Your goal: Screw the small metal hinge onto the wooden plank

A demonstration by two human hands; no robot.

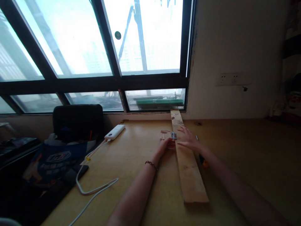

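1 counter (136, 160), 1 plank (191, 175), 1 hinge (173, 135)
Your right hand (190, 141) spreads loose; can't tell if your left hand (164, 145) grips.

I'm seeing wide window (77, 40) filling upper left, dark frame (82, 84) dividing it into panes. Daylight pouring in, washing out most of view. Round green spot (118, 35) showing on glass. Green pipes (160, 102) lying behind low pane. Pale wall (235, 40) standing at right, fading into shadow, carrying socket plate (232, 79). Black chair (77, 121) standing at left, below window. Wooden table (133, 150) reaching wall, right side darkening. Far right corner looking too dim for me.
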